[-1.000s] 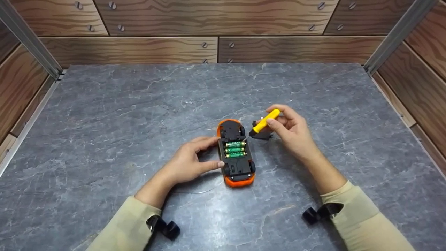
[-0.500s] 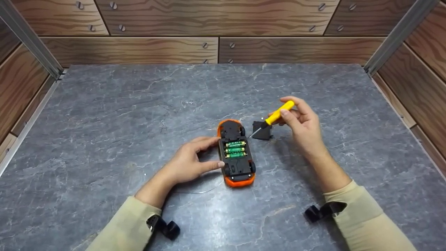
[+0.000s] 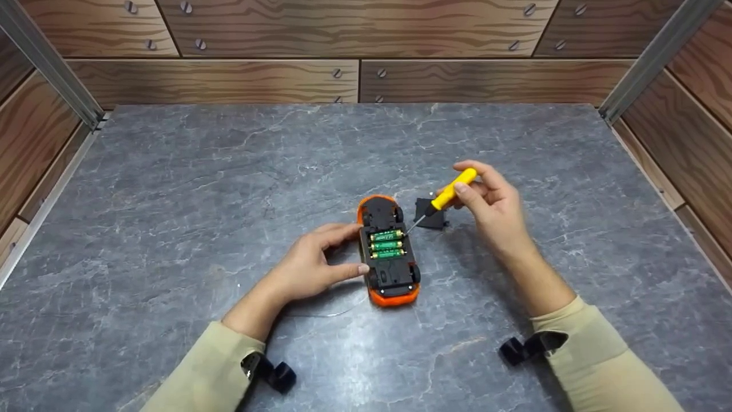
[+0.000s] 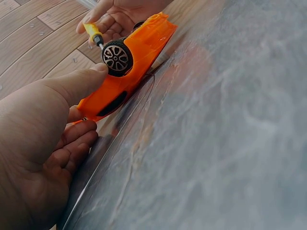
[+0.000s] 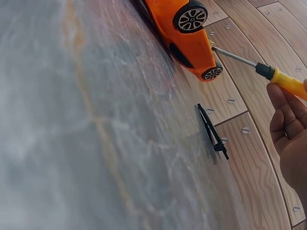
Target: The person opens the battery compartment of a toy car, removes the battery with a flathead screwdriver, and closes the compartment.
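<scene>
An orange toy car [image 3: 393,274] lies upside down on the table, its black underside facing up. Three green batteries [image 3: 387,245] sit side by side in its uncovered compartment. My left hand [image 3: 311,260] steadies the car from the left, thumb near one wheel [image 4: 116,58] and fingers along the orange side. Between thumb and fingers, my right hand [image 3: 494,206] holds a yellow-handled screwdriver [image 3: 453,189] at a slant. Its metal tip meets the right end of the topmost battery. Seen from the right wrist, the screwdriver shaft [image 5: 236,57] reaches the car's underside.
The black battery cover [image 3: 433,218] lies on the grey marbled table [image 3: 229,171], just right of the car and partly below the screwdriver. A thin clear strand [image 3: 326,315] runs over the table near the left wrist. Wood-patterned panels [image 3: 217,80] enclose the back and sides.
The right hand drew the screwdriver up and right, off the batteries, then brought its tip back to the topmost battery, which now sits slightly tilted. The left hand and car stay put.
</scene>
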Demonstrator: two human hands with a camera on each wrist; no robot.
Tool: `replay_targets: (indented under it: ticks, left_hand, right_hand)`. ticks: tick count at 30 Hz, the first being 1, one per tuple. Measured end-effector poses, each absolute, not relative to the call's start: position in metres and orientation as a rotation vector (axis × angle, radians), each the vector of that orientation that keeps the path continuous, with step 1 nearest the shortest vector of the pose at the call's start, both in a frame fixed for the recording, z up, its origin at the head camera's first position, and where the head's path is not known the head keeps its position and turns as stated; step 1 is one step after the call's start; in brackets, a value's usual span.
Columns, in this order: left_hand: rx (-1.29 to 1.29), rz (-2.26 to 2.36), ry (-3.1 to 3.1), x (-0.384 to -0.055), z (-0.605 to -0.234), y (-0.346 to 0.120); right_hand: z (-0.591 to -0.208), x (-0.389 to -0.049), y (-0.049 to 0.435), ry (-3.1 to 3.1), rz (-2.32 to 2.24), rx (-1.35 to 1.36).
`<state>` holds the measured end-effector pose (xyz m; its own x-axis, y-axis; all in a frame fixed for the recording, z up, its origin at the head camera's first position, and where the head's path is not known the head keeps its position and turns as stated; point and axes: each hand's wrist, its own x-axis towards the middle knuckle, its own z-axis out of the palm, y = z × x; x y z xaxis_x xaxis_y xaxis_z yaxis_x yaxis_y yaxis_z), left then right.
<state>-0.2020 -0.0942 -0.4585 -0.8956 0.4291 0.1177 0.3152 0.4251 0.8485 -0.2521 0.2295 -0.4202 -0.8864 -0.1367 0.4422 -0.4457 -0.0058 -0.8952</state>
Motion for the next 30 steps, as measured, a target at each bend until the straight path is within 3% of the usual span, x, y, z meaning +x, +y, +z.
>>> replay_targets:
  ticks: [30]
  left_hand:
    - [0.65,1.459,2.548,-0.202,-0.459,-0.094]
  right_hand:
    - [-0.405,-0.232,0.217,-2.182,1.758,0.816]
